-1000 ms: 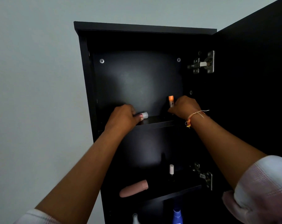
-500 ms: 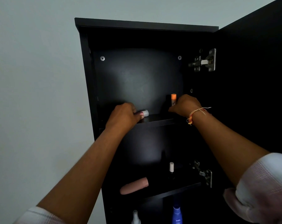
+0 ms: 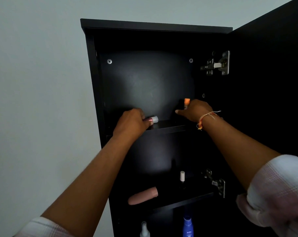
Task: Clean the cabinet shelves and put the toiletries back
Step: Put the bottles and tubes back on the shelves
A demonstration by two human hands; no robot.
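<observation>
A tall black cabinet stands open in front of me. My left hand is at the top shelf, closed around a small pink item with a clear cap that pokes out to the right. My right hand is at the right side of the same shelf, wrapped around a small item with an orange cap that sticks up above my fingers. The bodies of both items are hidden by my fingers.
On the middle shelf lie a pink tube and a small white-capped bottle. Below stand a blue bottle and a clear spray bottle. The cabinet door hangs open at the right on metal hinges.
My right hand with the orange-capped item has shifted slightly to the right and up along the top shelf. My left hand has stayed almost in place.
</observation>
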